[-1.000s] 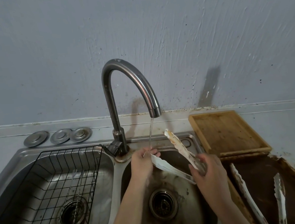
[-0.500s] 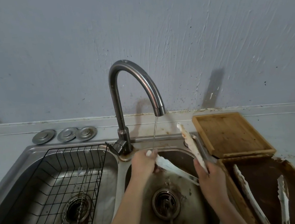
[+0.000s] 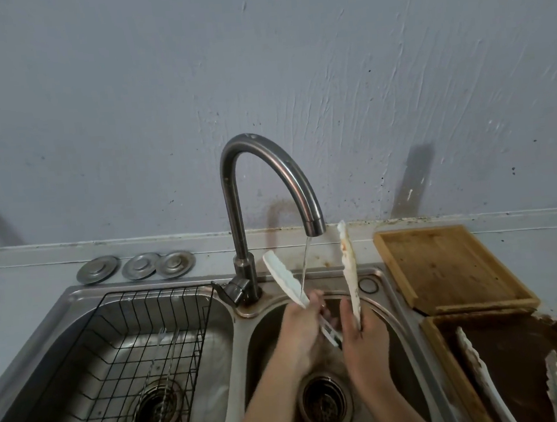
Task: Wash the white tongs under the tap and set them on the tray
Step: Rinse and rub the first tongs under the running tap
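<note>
we've got the white tongs [image 3: 325, 294] held over the right basin of the sink [image 3: 387, 278], arms spread in a v pointing up either side of the tap [image 3: 267, 178] spout. water stream [image 3: 305, 265] falls between the 2 arms, so right now it mostly misses both. left hand [image 3: 301, 333] has its fingers wrapped tight on the left arm of the tongs, right hand [image 3: 362, 338] is clamped round the lower end of the right arm, thumb up along it. hinge end sits low btwn the hands, partly hidden.

risks, as we judge them: the right arm, nearest the spout, shows brown/orange staining along its edge & that'll stay put if it's not swung into the stream. wet plastic + wet fingers = could slip & drop into the basin by the drain. tips are close to the spout, so a knock could spray water toward the light wood tray [image 3: 450, 266] right of the tap.

counts: 1 tap, 2 basins, 1 wire rack [image 3: 147, 340] in the basin left of the tap, 3 metal discs [image 3: 137, 266] on the ledge left of the tap, 2 wooden trays right of it, the nearer dark tray [image 3: 519, 358] holding what look like 2 more white tongs [image 3: 480, 375], though they're cut off by the frame edge.
</note>
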Tool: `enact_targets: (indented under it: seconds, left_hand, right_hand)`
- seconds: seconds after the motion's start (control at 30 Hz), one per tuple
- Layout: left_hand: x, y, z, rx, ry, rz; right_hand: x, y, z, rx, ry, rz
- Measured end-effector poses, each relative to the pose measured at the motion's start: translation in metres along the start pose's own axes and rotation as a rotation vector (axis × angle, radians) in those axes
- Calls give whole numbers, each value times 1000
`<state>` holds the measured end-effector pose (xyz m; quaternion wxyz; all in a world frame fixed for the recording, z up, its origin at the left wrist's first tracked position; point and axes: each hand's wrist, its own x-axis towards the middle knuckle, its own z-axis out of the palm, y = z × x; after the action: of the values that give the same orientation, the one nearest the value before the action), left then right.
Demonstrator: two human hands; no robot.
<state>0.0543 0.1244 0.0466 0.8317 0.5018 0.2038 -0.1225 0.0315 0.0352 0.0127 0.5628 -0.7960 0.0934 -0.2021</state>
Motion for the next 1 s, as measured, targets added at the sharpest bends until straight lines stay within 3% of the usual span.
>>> enact_targets:
  seconds: [0.13, 0.23, 0.33, 0.43, 0.5, 0.63, 0.77, 0.87, 1.0]
  left_hand:
    - [6, 33, -20, -176, 108, 189]
    - [3, 23, -8, -214, 173, 248]
    - [-2, -10, 5, -91, 205, 209]
    - [-11, -33, 13, 220, 15, 9]
    - [-12, -35, 13, 196, -29, -47]
    - [-1, -8, -8, -66, 41, 10]
    - [-2, 0, -22, -50, 24, 108]
    - [-8, -10, -21, -48, -26, 114]
    - [-10, -16, -32, 0, -167, 101]
  right_hand:
    - [-10, 19, -13, -83, -14, -29]
    - [-9, 22, -11, -85, -12, -41]
    - [-6, 20, -7, -88, 3, -38]
    - [-4, 15, -6, -45, -15, -35]
    - [-4, 14, -9, -49, -41, -48]
    - [-7, 28, -21, -116, -45, -27]
    - [-13, 33, -21, -112, -105, 24]
    - [-11, 30, -22, -98, -177, 199]
    - [-1, 28, -40, -16, -484, 708]
